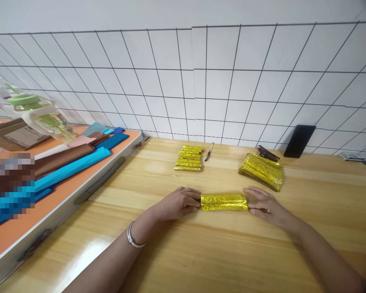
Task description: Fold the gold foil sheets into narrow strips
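On your far left, an orange surface [6, 236] carries a clear bottle [42, 114] with a green lid and pale handle, just beside a cardboard box [27, 136]. In front of these lie a brown roll [68, 158] and a turquoise roll [73, 167], side by side; a pixelated patch hides their near ends. To the right of that surface stretches your wooden table [201, 252], its far edge meeting a white wall [219, 81] marked with dark grid lines.

Your left arm wears a silver bangle [129, 234]. Your left hand [183, 202] has its fingers bent and close together at the left end of a gold foil piece [224, 202]; you may be pinching it or only pressing, and I cannot tell which. Beyond that hand, several narrow gold strips [189, 158] lie in a column running away from you, with a pen [208, 154] just to their right.

The foil piece lies lengthwise between your hands, a crease running along it. Your right hand [266, 205] is at its other end, fingers slightly parted; whether they grip it is unclear too. Behind that hand sits a stack of gold sheets [262, 171], with a black lettered object [267, 154] at its back edge. Farther right, a black slab [299, 141] leans against the wall.
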A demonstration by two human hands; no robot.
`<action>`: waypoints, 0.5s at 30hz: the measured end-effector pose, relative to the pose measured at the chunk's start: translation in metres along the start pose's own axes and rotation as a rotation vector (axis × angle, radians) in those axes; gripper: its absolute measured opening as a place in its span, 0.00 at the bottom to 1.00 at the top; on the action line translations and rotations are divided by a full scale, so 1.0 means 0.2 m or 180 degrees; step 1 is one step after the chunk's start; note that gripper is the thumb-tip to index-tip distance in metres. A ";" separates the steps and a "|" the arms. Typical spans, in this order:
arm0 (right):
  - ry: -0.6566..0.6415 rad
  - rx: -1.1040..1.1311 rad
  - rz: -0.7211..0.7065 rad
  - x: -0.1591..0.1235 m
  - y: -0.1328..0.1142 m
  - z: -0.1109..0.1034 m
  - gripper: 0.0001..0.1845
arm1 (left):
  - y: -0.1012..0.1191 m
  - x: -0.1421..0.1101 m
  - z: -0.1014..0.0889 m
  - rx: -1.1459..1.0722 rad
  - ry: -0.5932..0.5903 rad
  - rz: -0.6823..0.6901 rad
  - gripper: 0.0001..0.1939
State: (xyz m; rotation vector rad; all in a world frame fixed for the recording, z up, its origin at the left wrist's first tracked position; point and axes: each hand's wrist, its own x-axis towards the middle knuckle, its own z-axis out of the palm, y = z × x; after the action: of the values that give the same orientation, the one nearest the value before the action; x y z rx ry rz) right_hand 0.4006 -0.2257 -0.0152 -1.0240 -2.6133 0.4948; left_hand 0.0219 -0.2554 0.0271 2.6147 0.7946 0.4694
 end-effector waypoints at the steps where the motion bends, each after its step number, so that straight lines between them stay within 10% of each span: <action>1: -0.0002 0.0001 -0.0004 0.00 0.00 0.00 0.15 | 0.00 0.00 0.00 -0.0020 0.0003 0.0006 0.11; 10: 0.0543 -0.0392 0.0024 0.00 0.01 0.02 0.15 | -0.08 -0.01 0.06 -0.0227 0.0116 -0.0026 0.09; 15: 0.1323 -0.1292 0.0895 -0.02 0.10 0.00 0.19 | -0.11 -0.02 0.08 -0.0363 0.0179 -0.0018 0.09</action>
State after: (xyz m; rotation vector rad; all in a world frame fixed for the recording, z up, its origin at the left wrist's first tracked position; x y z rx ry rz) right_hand 0.4159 -0.2141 -0.0239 -1.4497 -2.2465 -0.1941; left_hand 0.0162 -0.2447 0.0039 2.5034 0.7694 0.5720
